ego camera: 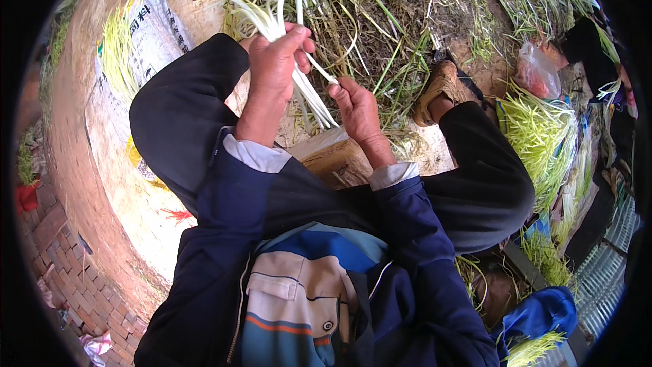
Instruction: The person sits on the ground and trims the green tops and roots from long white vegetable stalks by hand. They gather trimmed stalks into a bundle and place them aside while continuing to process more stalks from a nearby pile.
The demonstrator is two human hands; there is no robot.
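My left hand (pixel 277 63) is closed around a bunch of pale, leafy-topped stalks (pixel 310 93), which look like blanched garlic chives or a similar vegetable. Their upper ends fan out above the fist and their white lower ends hang below it, between my knees. My right hand (pixel 355 107), lower and to the right, pinches the end of a single pale stalk (pixel 320 69) between thumb and forefinger. That stalk runs up toward my left hand. Under the hands stands a low wooden block or stool (pixel 326 155). Loose green and withered stalks (pixel 377 25) lie in a heap beyond the hands.
A white woven sack (pixel 158 25) with yellow-green stalks lies at the left. At the right are a large bundle of stalks (pixel 540 137), a clear plastic bag (pixel 538 71) and a blue cloth (pixel 540 313). A sandaled foot (pixel 440 94) rests by the heap. Another person's dark clothing shows at the far right.
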